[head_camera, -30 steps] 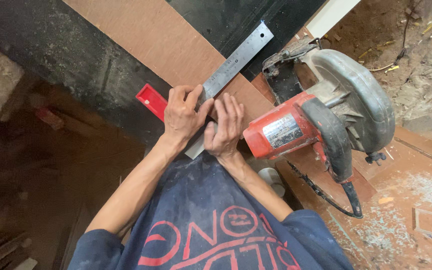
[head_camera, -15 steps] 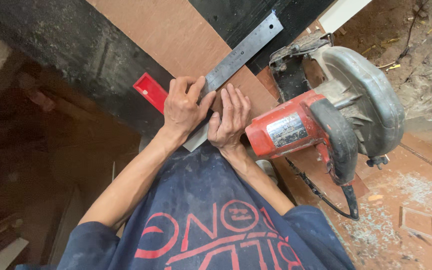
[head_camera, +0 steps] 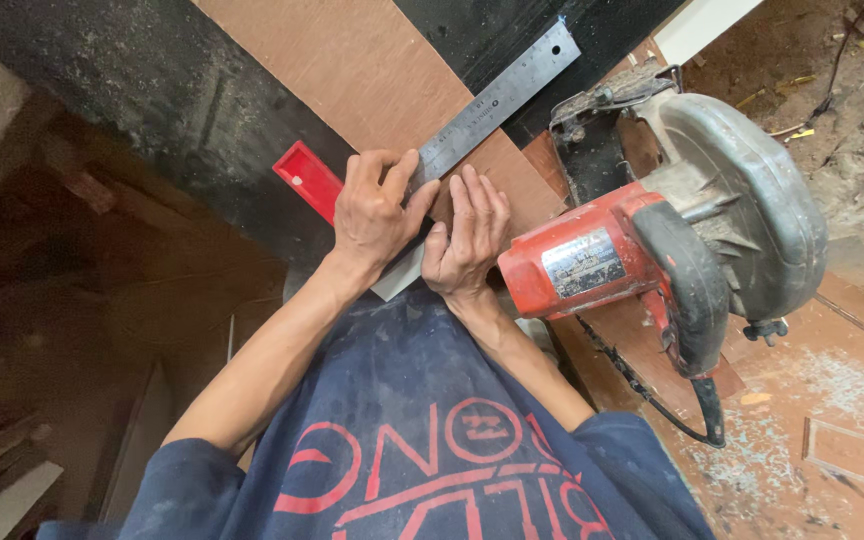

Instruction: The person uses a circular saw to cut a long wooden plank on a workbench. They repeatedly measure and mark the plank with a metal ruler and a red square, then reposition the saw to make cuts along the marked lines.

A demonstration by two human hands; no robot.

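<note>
We see the board (head_camera: 352,70) uncut, the saw (head_camera: 652,250) resting idle right of it. Across the board lies our square (head_camera: 492,100); our left hand (head_camera: 372,215) and right hand (head_camera: 467,240) press flat on it, gripping nothing.

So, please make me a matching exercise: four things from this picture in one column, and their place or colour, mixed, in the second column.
Things:
1. metal ruler
2. circular saw
3. plywood strip
4. left hand

Descriptions:
A. brown, lying under the ruler
B. red body with grey blade guard, beside the right hand
C. pressing on the ruler near its red stock
D. grey, lying slantwise across the board

Pairs: 1-D, 2-B, 3-A, 4-C
</note>
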